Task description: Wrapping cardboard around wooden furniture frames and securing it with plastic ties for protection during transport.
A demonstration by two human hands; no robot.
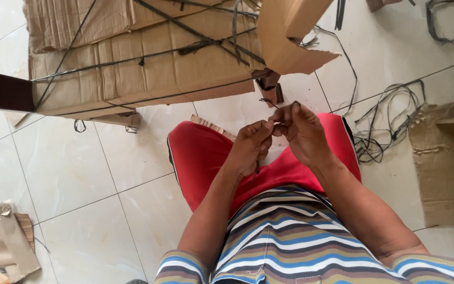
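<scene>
Black strap (267,103) pinched between both hands (278,138) over lap

At the centre of the frame the left hand (250,147) and right hand (303,131) meet above red shorts (200,152), their fingers (278,122) pinching a thin dark strap (269,103). A strapped bundle of flattened cardboard (143,68) fills the upper left. Loose dark straps (390,121) lie tangled on the tiled floor (80,179) at right.
</scene>
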